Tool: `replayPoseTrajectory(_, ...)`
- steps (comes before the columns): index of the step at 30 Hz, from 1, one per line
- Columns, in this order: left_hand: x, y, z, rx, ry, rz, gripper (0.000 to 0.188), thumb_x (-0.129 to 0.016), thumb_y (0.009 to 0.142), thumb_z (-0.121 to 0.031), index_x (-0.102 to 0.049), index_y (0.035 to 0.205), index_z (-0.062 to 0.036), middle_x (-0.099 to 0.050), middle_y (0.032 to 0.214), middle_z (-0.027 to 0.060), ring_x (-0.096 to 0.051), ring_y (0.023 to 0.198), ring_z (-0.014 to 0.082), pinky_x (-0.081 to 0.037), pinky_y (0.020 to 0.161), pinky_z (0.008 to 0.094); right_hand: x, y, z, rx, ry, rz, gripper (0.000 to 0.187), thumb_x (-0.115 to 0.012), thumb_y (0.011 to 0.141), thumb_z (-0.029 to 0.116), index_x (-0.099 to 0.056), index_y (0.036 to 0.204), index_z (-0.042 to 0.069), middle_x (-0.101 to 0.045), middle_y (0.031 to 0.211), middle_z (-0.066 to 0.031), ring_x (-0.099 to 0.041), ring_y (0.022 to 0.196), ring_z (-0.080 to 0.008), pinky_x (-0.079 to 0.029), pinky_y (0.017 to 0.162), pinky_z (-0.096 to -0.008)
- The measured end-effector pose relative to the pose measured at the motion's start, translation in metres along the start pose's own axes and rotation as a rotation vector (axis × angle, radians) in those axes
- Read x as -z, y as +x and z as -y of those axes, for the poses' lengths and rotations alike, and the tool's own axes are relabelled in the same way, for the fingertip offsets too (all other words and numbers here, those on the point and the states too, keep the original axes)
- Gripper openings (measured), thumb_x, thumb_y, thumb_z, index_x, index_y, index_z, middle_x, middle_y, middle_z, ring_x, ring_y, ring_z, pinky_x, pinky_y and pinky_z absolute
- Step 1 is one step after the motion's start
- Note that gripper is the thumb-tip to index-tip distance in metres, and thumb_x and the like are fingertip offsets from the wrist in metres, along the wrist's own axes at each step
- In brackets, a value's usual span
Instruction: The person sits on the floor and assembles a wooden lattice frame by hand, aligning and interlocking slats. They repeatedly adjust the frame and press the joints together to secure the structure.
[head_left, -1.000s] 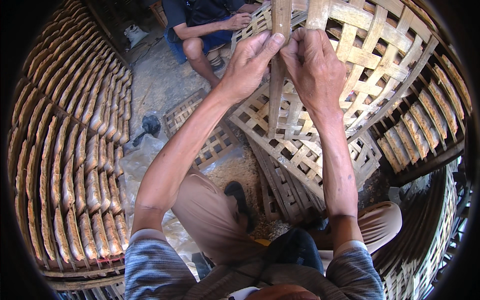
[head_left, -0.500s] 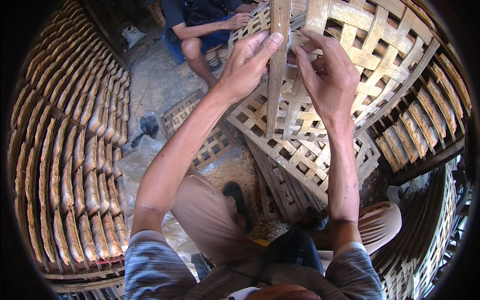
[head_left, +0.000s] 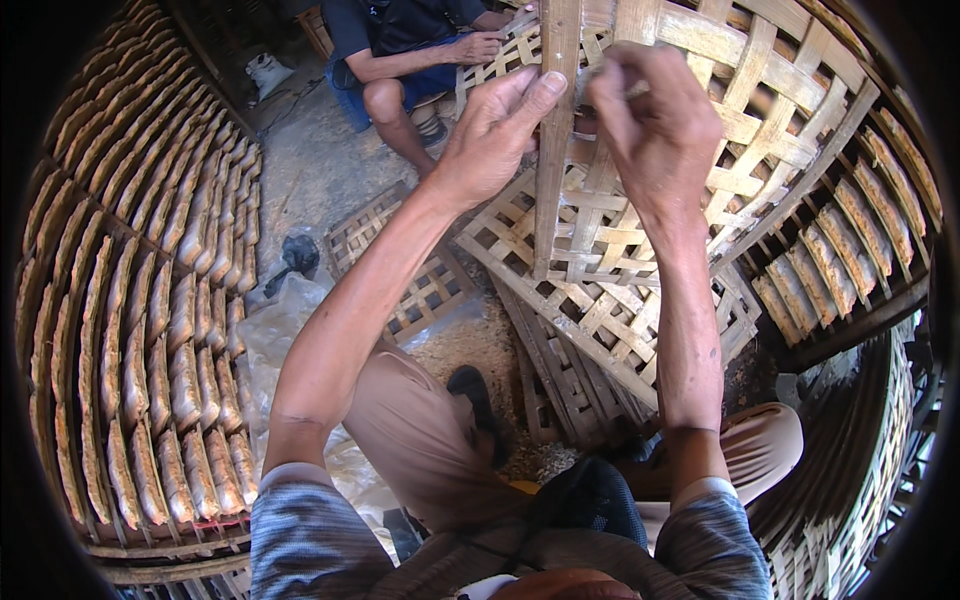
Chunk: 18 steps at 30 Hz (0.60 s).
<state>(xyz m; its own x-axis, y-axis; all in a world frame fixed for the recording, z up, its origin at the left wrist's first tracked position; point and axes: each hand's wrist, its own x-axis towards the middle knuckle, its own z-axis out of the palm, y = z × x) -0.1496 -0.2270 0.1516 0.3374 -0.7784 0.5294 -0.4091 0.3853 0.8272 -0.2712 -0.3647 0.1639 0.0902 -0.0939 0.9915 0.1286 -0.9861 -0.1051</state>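
Observation:
A woven bamboo tray [head_left: 750, 128] with a flat wooden frame bar [head_left: 552, 215] stands tilted up in front of me. My left hand [head_left: 488, 140] grips that bar near its upper part, the thumb laid against it. Just right of the bar, my right hand [head_left: 662, 135] has its fingers curled together in a pinch close to the lattice. Whatever they hold, if anything, is too small and blurred to make out. Under the raised tray lies another woven tray [head_left: 600, 325], on a stack of more frames [head_left: 575, 385].
Racks of pale, brown-edged slabs [head_left: 130, 370] fill the left side; similar slabs [head_left: 840, 255] stand at right. A lattice tray [head_left: 405, 265] and clear plastic sheeting [head_left: 280, 330] lie on the floor. A seated co-worker [head_left: 400, 60] handles another tray ahead. Stacked woven trays [head_left: 850, 480] stand lower right.
My right hand has turned and lifted slightly, its fingers curling in tighter by the frame bar. My left hand keeps its grip, and the tray has hardly moved.

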Motion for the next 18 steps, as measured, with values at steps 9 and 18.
replayPoseTrajectory(9, -0.003, -0.002, -0.006, 0.047, -0.096, 0.008, 0.048, -0.05, 0.115, -0.039, -0.057, 0.141, -0.0001, -0.068, 0.125, 0.0086, -0.064, 0.108, 0.0134, -0.056, 0.088, 0.034, 0.03, -0.018, 0.015, -0.186, 0.105, 0.217, 0.007, -0.081, 0.09, 0.009, -0.076, 0.092, 0.004, -0.07, 0.074, -0.0049, -0.065, 0.056, -0.0149, -0.05, 0.049, -0.0307)
replayPoseTrajectory(18, 0.005, 0.0, -0.006, 0.089, -0.019, 0.034, 0.049, -0.048, 0.116, -0.038, -0.054, 0.147, -0.0001, -0.065, 0.136, 0.0093, -0.065, 0.125, 0.0163, -0.06, 0.103, 0.0385, 0.014, 0.008, 0.005, -0.06, 0.134, 0.228, 0.014, -0.081, 0.087, 0.013, -0.078, 0.099, 0.007, -0.069, 0.08, -0.0082, -0.07, 0.068, -0.0282, -0.055, 0.058, -0.0371)
